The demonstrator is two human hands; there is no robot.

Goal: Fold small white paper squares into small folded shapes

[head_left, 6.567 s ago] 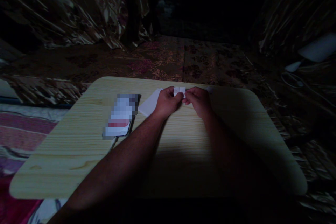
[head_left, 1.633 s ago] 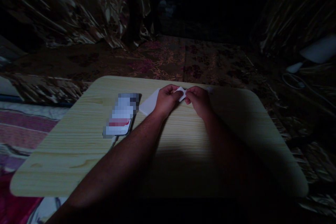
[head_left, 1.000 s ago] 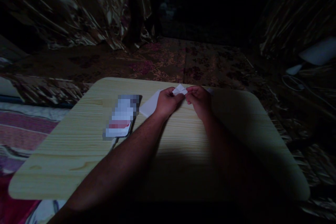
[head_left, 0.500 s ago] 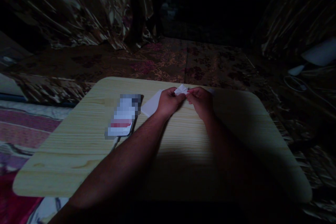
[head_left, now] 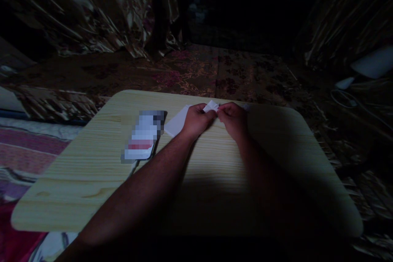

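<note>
A small piece of folded white paper [head_left: 211, 106] with crease lines is held between both hands near the far edge of the table. My left hand [head_left: 196, 121] is closed on its left and near side, with the thumb lying along the lower edge. The fingers of my right hand [head_left: 233, 117] pinch its right corner. Beside my left hand lies a flat white stack of paper [head_left: 178, 121], partly covered by that hand. The underside of the folded paper is hidden by my fingers.
A phone [head_left: 143, 137] with a blurred-out screen and a cable lies left on the wooden table [head_left: 215, 180]. Behind are a patterned cloth [head_left: 196, 69] and curtains [head_left: 123, 12]. A white lamp [head_left: 373, 63] stands at the right, and striped bedding [head_left: 27, 151] is at the left.
The folded paper has tilted slightly, and its right corner is more covered by my right fingers. Both hands otherwise stay in nearly the same place.
</note>
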